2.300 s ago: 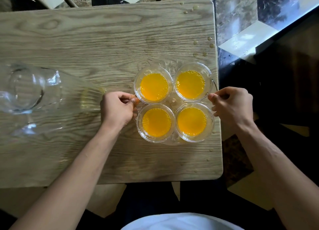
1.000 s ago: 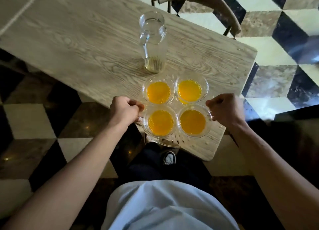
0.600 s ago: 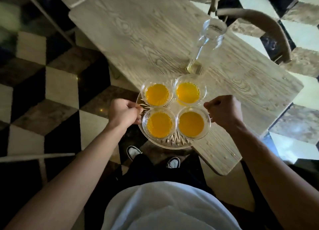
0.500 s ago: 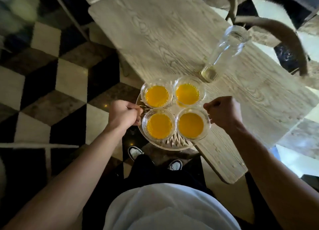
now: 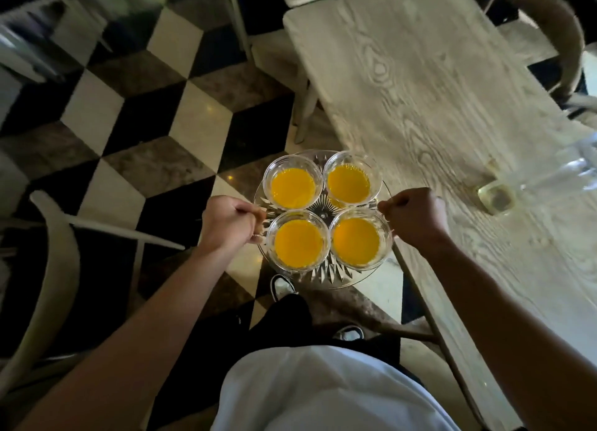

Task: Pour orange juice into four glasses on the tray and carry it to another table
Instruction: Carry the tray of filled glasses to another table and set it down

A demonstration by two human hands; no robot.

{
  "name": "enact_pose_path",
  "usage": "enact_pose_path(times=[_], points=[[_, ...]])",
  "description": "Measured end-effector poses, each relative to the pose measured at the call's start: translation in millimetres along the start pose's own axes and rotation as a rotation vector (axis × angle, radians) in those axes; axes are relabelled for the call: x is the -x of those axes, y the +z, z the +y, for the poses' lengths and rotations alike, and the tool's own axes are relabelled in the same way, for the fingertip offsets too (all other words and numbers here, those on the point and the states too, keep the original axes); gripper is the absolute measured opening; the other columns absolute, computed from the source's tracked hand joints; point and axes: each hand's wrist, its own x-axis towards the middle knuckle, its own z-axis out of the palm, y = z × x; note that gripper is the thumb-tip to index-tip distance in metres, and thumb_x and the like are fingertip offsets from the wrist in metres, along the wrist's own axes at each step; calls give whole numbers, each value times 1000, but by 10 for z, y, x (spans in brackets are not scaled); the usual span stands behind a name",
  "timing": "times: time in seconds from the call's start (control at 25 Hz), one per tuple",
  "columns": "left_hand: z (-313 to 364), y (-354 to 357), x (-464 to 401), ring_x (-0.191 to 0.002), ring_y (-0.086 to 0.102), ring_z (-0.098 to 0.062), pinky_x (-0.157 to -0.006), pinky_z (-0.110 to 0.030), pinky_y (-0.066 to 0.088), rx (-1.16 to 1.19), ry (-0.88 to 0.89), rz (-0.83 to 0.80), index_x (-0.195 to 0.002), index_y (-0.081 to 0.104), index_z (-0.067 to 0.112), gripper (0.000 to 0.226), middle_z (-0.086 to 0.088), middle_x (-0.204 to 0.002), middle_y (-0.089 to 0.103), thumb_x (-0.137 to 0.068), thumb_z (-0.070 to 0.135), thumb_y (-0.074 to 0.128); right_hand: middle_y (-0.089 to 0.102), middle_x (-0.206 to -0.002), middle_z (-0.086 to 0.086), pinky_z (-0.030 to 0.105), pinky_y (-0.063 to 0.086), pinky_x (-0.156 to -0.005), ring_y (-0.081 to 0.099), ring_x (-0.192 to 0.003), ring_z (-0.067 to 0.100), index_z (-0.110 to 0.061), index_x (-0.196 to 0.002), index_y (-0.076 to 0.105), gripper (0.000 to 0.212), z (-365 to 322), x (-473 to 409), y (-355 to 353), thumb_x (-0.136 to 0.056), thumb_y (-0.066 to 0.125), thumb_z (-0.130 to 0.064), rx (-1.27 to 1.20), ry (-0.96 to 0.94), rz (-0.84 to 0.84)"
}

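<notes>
The carrying step is in hand: all four glasses (image 5: 326, 215) hold orange juice and stand close together on the cut-glass tray (image 5: 326, 277). The tray is held in the air over the chequered floor (image 5: 155, 130), just left of the worktop (image 5: 436, 91). The left hand (image 5: 231, 222) and right hand (image 5: 415, 217) are each clenched on an opposite rim. Next, I judge, comes a level, slow walk to the other table, since the juice sits high in the glasses.

I note cut clear glass tray (image 5: 323, 277), smooth glass cups (image 5: 292, 185); matt grained wood table (image 5: 436, 85); glossy stone floor (image 5: 181, 117).
</notes>
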Motion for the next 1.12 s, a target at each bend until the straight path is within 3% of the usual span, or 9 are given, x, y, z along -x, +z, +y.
enact_pose_path(times=[0.16,0.24,0.36,0.48,0.6,0.72,0.88,1.0,1.12], points=[[-81,-346,-332,-78,80,-33,-63,-41,68,72,-28,27,-88,77,-1,25,-14,-84,79,-95,-15,58,69,-57,-5,12,45,-41,66,-44,10,-17,-74,78,17,-458,-202,299,-89,74,-22,55,-46,-34],[-113,-516,-500,-75,79,-32,-61,-40,68,98,-49,49,-88,77,-3,21,-14,-81,79,-95,-12,60,65,-56,-9,11,38,-37,61,-46,5,-18,-75,78,16,-710,-281,436,-90,74,-22,79,-70,-49],[-133,-733,-691,-65,74,-25,-54,-32,65,128,-79,74,-83,77,-2,23,-13,-75,77,-96,-11,62,70,-60,-1,17,42,-46,63,-50,7,-14,-77,79,18,-1013,-385,617,-89,75,-26,107,-97,-74],[-153,-924,-936,-59,71,-20,-60,-36,67,149,-106,97,-75,78,3,28,-13,-71,76,-95,-10,64,75,-66,5,28,57,-63,71,-65,18,-15,-77,80,18,-1291,-547,804,-88,76,-29,133,-128,-109],[-131,-1100,-1165,-60,70,-20,-65,-42,69,181,-149,101,-75,78,2,27,-20,-78,78,-95,-11,65,75,-66,5,37,61,-74,73,-71,22,-15,-75,80,22,-1530,-719,983,-86,77,-33,166,-162,-132],[-87,-1207,-1350,-61,72,-21,-58,-37,68,236,-185,101,-79,77,-1,25,-19,-81,77,-96,-13,62,74,-64,5,33,60,-66,72,-66,19,-14,-72,78,23,-1732,-924,1152,-86,77,-32,160,-174,-139],[-2,-1320,-1672,-75,79,-33,-69,-48,70,264,-252,148,-78,78,2,23,-19,-84,80,-95,-10,68,71,-62,-2,15,39,-43,65,-55,7,-14,-78,79,22,-2097,-1274,1329,-89,75,-34,175,-176,-188],[132,-1395,-1912,-78,81,-34,-71,-49,69,255,-252,200,-76,80,6,23,-15,-81,81,-93,-7,71,66,-61,-8,10,36,-39,60,-55,2,-17,-79,77,15,-2382,-1565,1400,-90,75,-27,172,-210,-256],[324,-1475,-2177,-76,81,-33,-74,-49,69,237,-250,233,-75,81,7,24,-13,-77,81,-94,-4,72,66,-60,-7,11,42,-43,66,-60,9,-18,-81,78,12,-2705,-1861,1444,-90,74,-23,165,-254,-285]])
